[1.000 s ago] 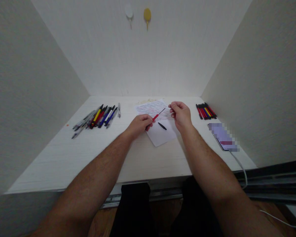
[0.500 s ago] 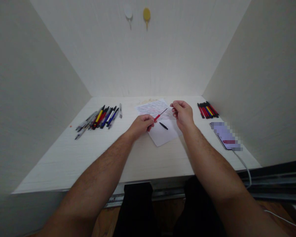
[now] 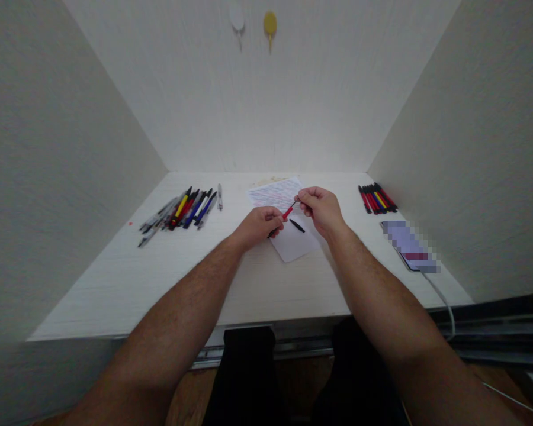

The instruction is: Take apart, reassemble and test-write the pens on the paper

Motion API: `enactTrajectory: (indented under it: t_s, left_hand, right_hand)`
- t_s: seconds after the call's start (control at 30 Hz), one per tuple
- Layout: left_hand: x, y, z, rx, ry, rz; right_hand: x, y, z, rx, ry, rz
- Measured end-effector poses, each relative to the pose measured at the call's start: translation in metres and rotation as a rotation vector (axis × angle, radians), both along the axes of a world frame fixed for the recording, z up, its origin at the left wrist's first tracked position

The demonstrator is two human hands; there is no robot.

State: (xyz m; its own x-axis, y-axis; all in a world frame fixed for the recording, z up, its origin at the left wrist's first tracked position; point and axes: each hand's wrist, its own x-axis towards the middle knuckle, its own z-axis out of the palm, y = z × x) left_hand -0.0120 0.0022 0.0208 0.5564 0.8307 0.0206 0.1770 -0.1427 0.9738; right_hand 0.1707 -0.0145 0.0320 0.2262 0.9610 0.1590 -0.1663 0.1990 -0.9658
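My left hand [image 3: 263, 227] is closed around a red pen barrel [image 3: 288, 213], which tilts up to the right above the paper. A thin dark refill [image 3: 294, 202] sticks out of the barrel's upper end. At its tip my right hand [image 3: 318, 206] pinches with thumb and forefinger; whether some small part is also between them is too small to tell. Below the hands, a loose black pen tip section [image 3: 297, 225] lies on a white sheet [image 3: 289, 249]. Behind it is a paper covered with scribbled lines [image 3: 273, 193].
A pile of mixed pens [image 3: 177, 213] lies on the left of the white table [image 3: 266, 296]. At the right is a row of red, blue and yellow pens [image 3: 377, 198]. Nearer stands a phone [image 3: 408, 244] lying flat with a white cable [image 3: 442, 299]. Walls enclose three sides.
My right hand has moved left and slightly down onto the refill, closing the gap to the barrel. Less of the refill shows. My left hand still holds the barrel.
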Motion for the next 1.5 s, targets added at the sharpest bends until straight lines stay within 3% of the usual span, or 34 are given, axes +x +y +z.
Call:
enactTrajectory:
  t_s: [0.17,0.33,0.6,0.87,1.17,1.5]
  left_hand:
    - [0.001,-0.004,0.002,-0.07,-0.012,-0.093]
    - [0.002,-0.011,0.012,-0.14,0.049,-0.07]
    - [0.004,-0.007,0.007,-0.03,0.061,0.051]
    - [0.003,-0.011,0.011,-0.042,0.074,0.027]
    - [0.003,-0.005,0.002,0.055,0.08,0.071]
    - [0.002,-0.008,0.007,0.069,0.089,0.088]
  right_hand:
    - [-0.001,-0.001,0.001,0.009,0.016,0.024]
    - [-0.002,-0.001,0.002,0.022,0.026,0.025]
    - [-0.003,-0.002,0.002,0.055,0.018,0.003]
    - [-0.006,-0.003,0.002,0.071,0.004,0.02]
    - [-0.005,-0.003,0.004,0.073,0.001,-0.01]
    - [-0.005,-0.003,0.003,0.1,0.018,0.006]
